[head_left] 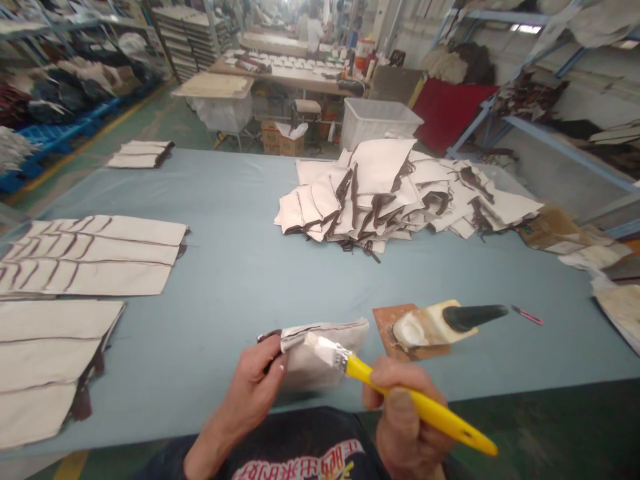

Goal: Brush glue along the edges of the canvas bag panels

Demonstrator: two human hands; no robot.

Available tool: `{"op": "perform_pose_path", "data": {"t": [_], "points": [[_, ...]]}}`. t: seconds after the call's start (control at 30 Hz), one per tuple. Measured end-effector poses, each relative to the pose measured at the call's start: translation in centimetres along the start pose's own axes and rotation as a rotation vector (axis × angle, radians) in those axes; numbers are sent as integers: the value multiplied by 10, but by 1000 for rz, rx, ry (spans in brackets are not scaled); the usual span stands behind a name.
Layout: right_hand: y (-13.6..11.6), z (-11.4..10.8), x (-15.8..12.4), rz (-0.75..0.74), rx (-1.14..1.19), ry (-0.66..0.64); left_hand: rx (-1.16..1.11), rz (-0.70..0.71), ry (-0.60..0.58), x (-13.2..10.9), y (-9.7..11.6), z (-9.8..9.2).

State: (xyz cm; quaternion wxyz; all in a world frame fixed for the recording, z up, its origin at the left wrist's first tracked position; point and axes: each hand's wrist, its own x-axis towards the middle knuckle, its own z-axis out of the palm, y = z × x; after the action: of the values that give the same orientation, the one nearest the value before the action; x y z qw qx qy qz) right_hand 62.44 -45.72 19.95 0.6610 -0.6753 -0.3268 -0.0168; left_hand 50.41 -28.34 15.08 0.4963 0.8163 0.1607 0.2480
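My left hand (257, 383) pinches one end of a cream fabric piece (320, 363) with dark brown trim, tilted up above the table near its front edge. In my right hand (407, 413) is a paintbrush (425, 410) with a yellow handle. Its white-coated bristles are in front of the fabric piece; I cannot tell whether they touch it. To the right, a cut-open plastic container (425, 327) with a white substance at its mouth lies on a brown board (390, 320). A dark handle-like part sticks out of the container.
A heap of cream fabric pieces (380, 180) spreads across the table's far side (235, 267). Overlapping pieces (135, 257) and a stack (50, 360) lie at the left. A red utility knife (527, 315) is right of the container. Beyond the table stands a white bin (380, 123).
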Motion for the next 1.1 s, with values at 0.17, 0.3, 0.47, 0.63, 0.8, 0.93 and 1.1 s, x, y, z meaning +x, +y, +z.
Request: {"op": "perform_pose_path", "data": {"t": [0.17, 0.3, 0.47, 0.63, 0.8, 0.93, 1.1], "points": [[-4, -5, 16, 220, 89, 111, 349, 454, -14, -7, -6, 7], [-2, -2, 25, 273, 59, 32, 403, 520, -63, -10, -12, 12], [5, 1, 22, 352, -21, -140, 431, 526, -44, -11, -14, 14], [-3, 7, 13, 448, -5, -313, 482, 529, -23, -12, -15, 15], [-5, 5, 17, 482, 11, -144, 488, 501, -3, -16, -20, 16], [2, 3, 15, 417, -21, -137, 466, 470, -17, -20, -26, 19], [2, 8, 1, 469, 28, -242, 453, 456, -28, -23, -32, 22]]}}
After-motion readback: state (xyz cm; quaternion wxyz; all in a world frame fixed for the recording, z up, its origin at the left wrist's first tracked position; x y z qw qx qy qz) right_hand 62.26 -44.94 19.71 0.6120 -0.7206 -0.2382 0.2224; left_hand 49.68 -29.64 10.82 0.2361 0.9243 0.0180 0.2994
